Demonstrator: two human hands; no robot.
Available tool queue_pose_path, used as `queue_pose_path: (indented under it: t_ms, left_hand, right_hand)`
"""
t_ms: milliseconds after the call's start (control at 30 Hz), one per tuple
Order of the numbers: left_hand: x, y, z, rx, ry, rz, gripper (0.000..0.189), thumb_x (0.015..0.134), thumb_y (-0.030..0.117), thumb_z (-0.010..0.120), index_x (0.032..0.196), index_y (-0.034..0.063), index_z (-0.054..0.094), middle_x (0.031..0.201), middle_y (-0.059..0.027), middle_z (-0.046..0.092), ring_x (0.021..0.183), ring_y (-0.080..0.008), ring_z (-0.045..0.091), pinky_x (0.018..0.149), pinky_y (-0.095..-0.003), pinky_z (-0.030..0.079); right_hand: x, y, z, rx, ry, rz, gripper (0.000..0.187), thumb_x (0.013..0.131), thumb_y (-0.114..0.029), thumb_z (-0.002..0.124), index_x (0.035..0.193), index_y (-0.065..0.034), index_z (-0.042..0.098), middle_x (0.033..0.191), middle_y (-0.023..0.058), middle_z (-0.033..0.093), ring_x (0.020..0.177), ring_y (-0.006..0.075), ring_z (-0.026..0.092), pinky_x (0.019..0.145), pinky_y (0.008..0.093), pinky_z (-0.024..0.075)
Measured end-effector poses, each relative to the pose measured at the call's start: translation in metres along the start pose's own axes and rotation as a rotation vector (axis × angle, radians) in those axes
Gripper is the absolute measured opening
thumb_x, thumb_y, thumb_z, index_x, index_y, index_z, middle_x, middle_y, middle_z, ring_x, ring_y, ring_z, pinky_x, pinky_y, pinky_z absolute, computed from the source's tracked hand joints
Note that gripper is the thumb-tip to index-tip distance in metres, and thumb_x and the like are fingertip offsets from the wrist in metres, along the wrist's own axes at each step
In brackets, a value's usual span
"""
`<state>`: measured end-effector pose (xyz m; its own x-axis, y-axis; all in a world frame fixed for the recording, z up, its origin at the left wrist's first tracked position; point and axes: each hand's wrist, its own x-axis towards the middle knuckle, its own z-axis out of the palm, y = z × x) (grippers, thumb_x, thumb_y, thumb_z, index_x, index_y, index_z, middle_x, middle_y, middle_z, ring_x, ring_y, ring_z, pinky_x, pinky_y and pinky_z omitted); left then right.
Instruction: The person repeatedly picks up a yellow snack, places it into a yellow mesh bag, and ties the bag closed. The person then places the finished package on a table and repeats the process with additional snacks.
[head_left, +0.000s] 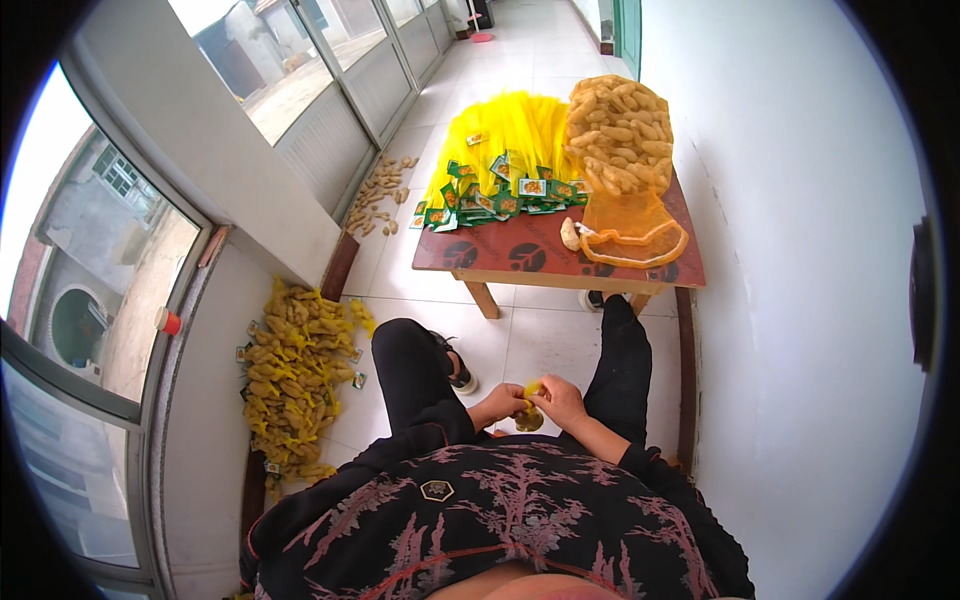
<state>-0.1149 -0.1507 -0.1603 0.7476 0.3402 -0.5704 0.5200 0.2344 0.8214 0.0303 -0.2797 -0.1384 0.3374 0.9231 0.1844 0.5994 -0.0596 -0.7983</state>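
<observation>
In front of my lap I hold a small filled yellow mesh bag (529, 421). My left hand (499, 403) pinches it from the left near its gathered neck. My right hand (559, 401) grips the neck from the other side, and a short tuft of yellow mesh stands up between the fingers. The lower part of the bag hangs beneath my hands; its contents are too small to make out clearly. Beyond my knees stands a low wooden table (487, 253) with a red-brown printed top.
Yellow mesh sleeves (510, 124) with green picture tags (507, 204) cover the table's left. An orange net sack (619, 139) of tan, peanut-shaped pieces lies at right, near one loose piece (570, 234). Filled yellow bags (296, 375) and loose pieces (379, 191) lie along the left wall.
</observation>
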Motion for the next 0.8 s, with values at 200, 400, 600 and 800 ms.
queue_pose_path:
  t_ms: [200, 400, 600, 800]
  left_hand:
    - [0.005, -0.006, 0.003, 0.026, 0.163, 0.047, 0.009, 0.081, 0.005, 0.066, 0.084, -0.0022, 0.069, 0.07, -0.0083, 0.067, 0.056, -0.0155, 0.063, 0.054, -0.0265, 0.052]
    - [0.013, -0.012, 0.005, 0.214, 0.347, 0.097, 0.015, 0.072, 0.01, 0.072, 0.08, -0.0023, 0.068, 0.069, -0.0127, 0.069, 0.058, -0.0201, 0.067, 0.056, -0.0315, 0.053]
    - [0.014, -0.015, 0.006, 0.293, 0.379, 0.128, 0.021, 0.068, 0.016, 0.074, 0.078, -0.0026, 0.068, 0.07, -0.015, 0.07, 0.062, -0.0236, 0.069, 0.059, -0.0339, 0.054]
    - [0.003, -0.001, 0.009, 0.335, 0.343, 0.077, 0.023, 0.068, 0.019, 0.073, 0.079, -0.001, 0.07, 0.073, -0.0168, 0.07, 0.068, -0.0275, 0.07, 0.063, -0.0368, 0.054]
  right_hand:
    - [0.002, -0.016, -0.005, 0.067, 0.135, 0.13, 0.025, 0.077, -0.018, 0.075, 0.09, -0.0042, 0.059, 0.081, 0.0093, 0.062, 0.064, 0.0227, 0.062, 0.06, 0.0342, 0.0504]
    - [-0.006, -0.004, 0.01, 0.161, -0.097, 0.073, 0.017, 0.082, -0.013, 0.07, 0.091, -0.0006, 0.061, 0.082, 0.0114, 0.064, 0.071, 0.0202, 0.067, 0.065, 0.0305, 0.0537]
    - [-0.009, 0.015, 0.023, 0.461, -0.166, 0.266, 0.013, 0.08, -0.01, 0.068, 0.088, -0.0004, 0.063, 0.08, 0.0085, 0.069, 0.071, 0.0154, 0.068, 0.067, 0.0288, 0.0544]
    - [-0.008, 0.027, 0.028, 0.456, -0.228, 0.33, 0.013, 0.079, -0.007, 0.07, 0.088, -0.0008, 0.064, 0.08, 0.0039, 0.068, 0.072, 0.0097, 0.064, 0.067, 0.0259, 0.053]
